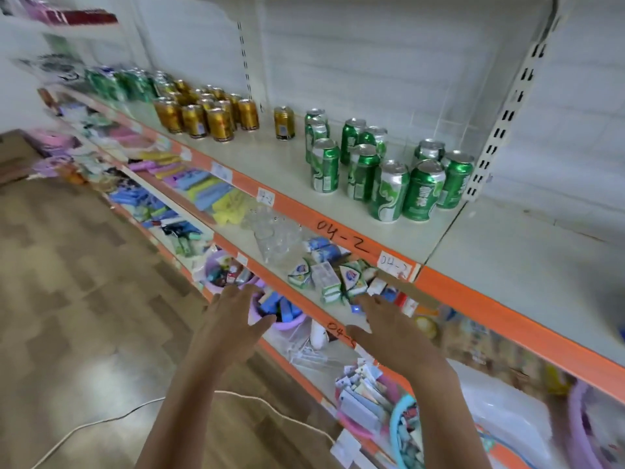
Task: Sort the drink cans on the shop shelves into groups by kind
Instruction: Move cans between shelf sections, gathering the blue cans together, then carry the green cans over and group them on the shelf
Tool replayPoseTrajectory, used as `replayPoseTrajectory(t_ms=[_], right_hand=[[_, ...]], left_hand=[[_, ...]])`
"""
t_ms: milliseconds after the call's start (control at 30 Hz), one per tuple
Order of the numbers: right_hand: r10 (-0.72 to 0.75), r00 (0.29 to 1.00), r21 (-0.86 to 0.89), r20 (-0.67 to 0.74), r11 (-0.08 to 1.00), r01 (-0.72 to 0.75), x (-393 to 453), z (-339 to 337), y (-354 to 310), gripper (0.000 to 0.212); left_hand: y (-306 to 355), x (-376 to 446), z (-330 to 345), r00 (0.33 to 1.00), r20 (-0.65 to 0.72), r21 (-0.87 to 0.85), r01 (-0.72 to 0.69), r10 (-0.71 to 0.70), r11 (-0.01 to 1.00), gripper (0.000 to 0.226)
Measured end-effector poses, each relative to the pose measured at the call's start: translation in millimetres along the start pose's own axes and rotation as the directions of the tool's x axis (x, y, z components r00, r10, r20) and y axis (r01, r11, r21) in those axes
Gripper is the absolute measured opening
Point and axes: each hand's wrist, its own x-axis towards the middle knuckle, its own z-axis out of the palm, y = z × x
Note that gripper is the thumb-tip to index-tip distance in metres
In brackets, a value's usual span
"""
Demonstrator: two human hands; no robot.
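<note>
Both my hands are out in front of me with nothing in them: my left hand [233, 319] has its fingers straight and spread, my right hand [392, 330] is flat with fingers loosely extended, both low, well short of the cans.

Biggest first: the shelf [270, 154] with the orange edge strip [341, 231] runs across at an angle. On it stand the green cans [389, 170] in a loose cluster at the right end, touching one another in places, and farther left the gold cans [206, 113] in a tight block. Beyond those sits another green group [115, 82], too blurred to read. One lone gold can [284, 123] stands apart, between the gold block and the near green cluster.

My worry is that stray one. It looks like the piece left to move, and the cans are packed closely; reaching over or sliding it in carelessly could knock a neighbour and topple several.
</note>
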Motion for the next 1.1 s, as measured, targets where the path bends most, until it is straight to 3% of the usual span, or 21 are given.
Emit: replayPoseTrajectory(t_ms=[333, 633, 767, 933, 1100], right_hand=[[-0.143, 0.987, 0.005, 0.079, 0.990, 0.143, 78.7, 55.0, -102.6, 0.040], [-0.215, 0.962, -0.029, 0.166, 0.975, 0.222, 156.1, 69.6, -128.6, 0.046], [-0.269, 0.950, -0.020, 0.156, 0.961, 0.276, 219.4, 65.6, -149.9, 0.039], [-0.338, 0.939, -0.030, 0.062, 0.940, 0.340, 285.8, 30.8, -167.8, 0.045], [-0.279, 0.951, -0.061, -0.133, 0.960, 0.273, 316.4, -16.3, -148.6, 0.043]], left_hand=[[-120.9, 12.0, -36.1, 0.988, -0.013, -0.035, 0.155, -0.155, 0.987, 0.056], [-163.3, 51.3, -36.9, 0.971, -0.018, -0.032, 0.238, -0.238, 0.971, 0.053], [-184.8, 95.6, -57.8, 0.958, -0.059, 0.006, 0.280, -0.279, 0.960, 0.054], [-185.5, 173.1, -92.2, 0.964, -0.131, -0.058, 0.227, -0.233, 0.972, 0.057], [-141.6, 254.9, -102.1, 0.988, -0.153, -0.109, -0.016, -0.001, 0.994, 0.056]])
